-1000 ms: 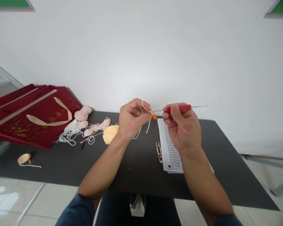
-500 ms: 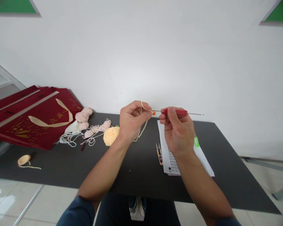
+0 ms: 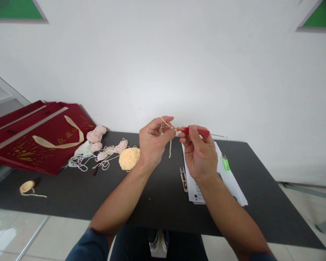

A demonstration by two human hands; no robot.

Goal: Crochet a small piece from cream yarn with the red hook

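My right hand [image 3: 200, 152] is closed around the red handle of a crochet hook [image 3: 197, 131], whose thin metal shafts stick out at both ends. Its left tip reaches my left hand [image 3: 156, 139], which pinches pale yellow yarn [image 3: 170, 148]. One strand loops over the raised index finger, and a short tail hangs below the thumb. The yarn meets the hook near the left fingertips; the exact loops are too small to make out. A small orange piece [image 3: 178, 129] shows by the shaft. Behind my left wrist lies a yellow yarn ball [image 3: 129, 158].
Thread snips [image 3: 183, 179] and green snips [image 3: 225, 163] lie by printed sheets [image 3: 233, 188] on the black table [image 3: 157, 206]. Pink and white yarn [image 3: 96, 135] is heaped left, beside dark red bags [image 3: 43, 137]. A small crocheted yellow piece [image 3: 27, 186] sits far left.
My right hand with the crochet hook has moved left, closer to my left hand. The hook's tip now passes further past the left fingertips, and the yarn tail hangs straighter.
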